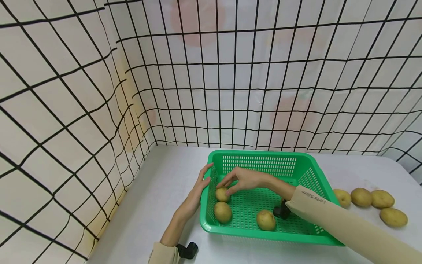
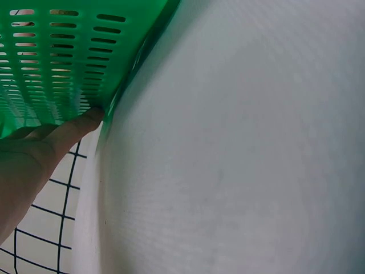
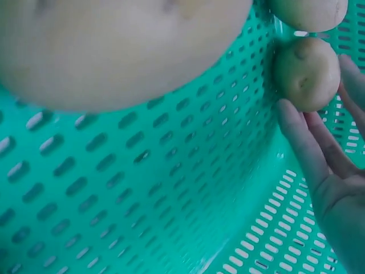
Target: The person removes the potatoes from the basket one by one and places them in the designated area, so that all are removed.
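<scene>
Potatoes and a green perforated basket (image 1: 316,172) occupy the white table (image 1: 158,198) in front of us. Our right hand (image 1: 245,179) reaches into the basket from the right, fingers extended and only slightly bent, with the fingertips (image 3: 288,114) touching the potato (image 1: 222,194) that lies against the basket's left wall. In the right wrist view the fingers lie alongside this potato rather than curling round it, so we read contact, not a closed grip.

Our left hand (image 1: 197,190) rests outside the basket, fingers straight, pressed flat against the outer face of the left wall. The left wrist view confirms this: a fingertip (image 2: 85,120) meets the basket's lower edge where it sits on the table.

A second potato (image 1: 222,212) lies just beside the first, nearer to us, also close to the left wall. A third potato (image 1: 266,219) sits apart from them, near the front wall at mid-basket.

Four loose potatoes (image 1: 372,200) lie in a short row on the table to the right of the basket, well apart from both hands.

A black-gridded white curtain (image 1: 66,110) encloses the table at the back and left.
</scene>
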`<state>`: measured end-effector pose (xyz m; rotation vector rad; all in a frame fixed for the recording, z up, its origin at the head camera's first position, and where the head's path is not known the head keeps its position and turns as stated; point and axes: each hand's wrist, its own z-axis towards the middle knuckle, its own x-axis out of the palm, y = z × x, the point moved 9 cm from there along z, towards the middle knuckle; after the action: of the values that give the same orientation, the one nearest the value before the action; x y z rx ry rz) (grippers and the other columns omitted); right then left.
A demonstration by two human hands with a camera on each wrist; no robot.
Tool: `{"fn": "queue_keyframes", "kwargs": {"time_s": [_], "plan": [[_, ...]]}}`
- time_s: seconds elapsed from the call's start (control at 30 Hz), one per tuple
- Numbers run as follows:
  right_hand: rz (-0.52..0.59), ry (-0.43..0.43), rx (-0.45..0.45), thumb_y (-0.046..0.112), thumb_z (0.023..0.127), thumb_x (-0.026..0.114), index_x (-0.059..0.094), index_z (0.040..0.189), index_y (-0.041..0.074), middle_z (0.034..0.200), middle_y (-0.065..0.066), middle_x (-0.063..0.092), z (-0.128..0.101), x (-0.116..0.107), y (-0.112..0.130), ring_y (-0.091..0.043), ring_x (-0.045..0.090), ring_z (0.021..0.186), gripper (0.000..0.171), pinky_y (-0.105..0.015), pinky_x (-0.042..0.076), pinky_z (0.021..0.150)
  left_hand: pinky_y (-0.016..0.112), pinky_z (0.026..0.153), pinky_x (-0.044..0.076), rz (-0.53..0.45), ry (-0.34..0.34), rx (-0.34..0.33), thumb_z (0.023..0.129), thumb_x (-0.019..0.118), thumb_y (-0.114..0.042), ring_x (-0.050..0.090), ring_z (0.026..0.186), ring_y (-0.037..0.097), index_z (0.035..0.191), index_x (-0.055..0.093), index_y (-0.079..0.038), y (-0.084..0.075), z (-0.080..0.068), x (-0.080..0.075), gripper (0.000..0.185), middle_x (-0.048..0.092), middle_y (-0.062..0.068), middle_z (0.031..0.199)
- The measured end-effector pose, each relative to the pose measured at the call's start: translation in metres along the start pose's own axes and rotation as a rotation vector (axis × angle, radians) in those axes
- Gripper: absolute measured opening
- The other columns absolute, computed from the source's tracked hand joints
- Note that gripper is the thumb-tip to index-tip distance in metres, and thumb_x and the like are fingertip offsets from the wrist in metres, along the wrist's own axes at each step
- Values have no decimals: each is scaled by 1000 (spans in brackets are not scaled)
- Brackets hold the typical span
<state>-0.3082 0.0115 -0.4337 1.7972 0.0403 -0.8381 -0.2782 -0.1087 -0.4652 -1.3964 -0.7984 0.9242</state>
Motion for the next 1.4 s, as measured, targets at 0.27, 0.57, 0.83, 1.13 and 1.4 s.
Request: {"fn": "queue_keyframes", "kwargs": {"time_s": [0.27, 0.57, 0.83, 1.13, 1.4], "plan": [[14, -38, 20, 13, 90, 80, 74, 126, 6, 126, -10, 75, 6, 0, -1, -31, 69, 120, 37, -42, 57, 102, 66, 119, 33, -3, -3, -2, 111, 25, -47, 22, 156, 40, 160, 14, -47, 0, 0, -1, 50, 7, 4, 173], [43, -68, 19, 12, 87, 84, 76, 121, 5, 119, -9, 77, 10, -3, -3, -29, 72, 114, 36, -37, 59, 97, 66, 120, 30, 1, 0, -4, 111, 25, -48, 19, 158, 39, 160, 14, -47, -1, 0, -2, 50, 5, 3, 174], [36, -73, 25, 13, 86, 84, 78, 120, 9, 117, -7, 78, 10, -3, -9, -25, 73, 113, 35, -38, 59, 98, 65, 120, 32, 2, 1, -9, 111, 25, -48, 19, 158, 39, 160, 14, -47, -1, 0, -1, 50, 5, 4, 174], [45, -53, 35, 12, 87, 83, 77, 120, 8, 118, -8, 78, 10, -4, -13, -25, 72, 114, 34, -36, 59, 97, 63, 121, 32, -1, -2, -14, 112, 24, -47, 19, 158, 38, 160, 13, -46, -1, 0, 0, 50, 5, 4, 174], [76, -29, 49, 14, 87, 84, 78, 120, 11, 119, -6, 77, 12, 1, -13, -23, 71, 114, 34, -40, 57, 101, 66, 121, 28, 12, -14, -9, 111, 25, -48, 16, 159, 38, 160, 14, -46, 0, 1, -2, 50, 5, 4, 174]]}}
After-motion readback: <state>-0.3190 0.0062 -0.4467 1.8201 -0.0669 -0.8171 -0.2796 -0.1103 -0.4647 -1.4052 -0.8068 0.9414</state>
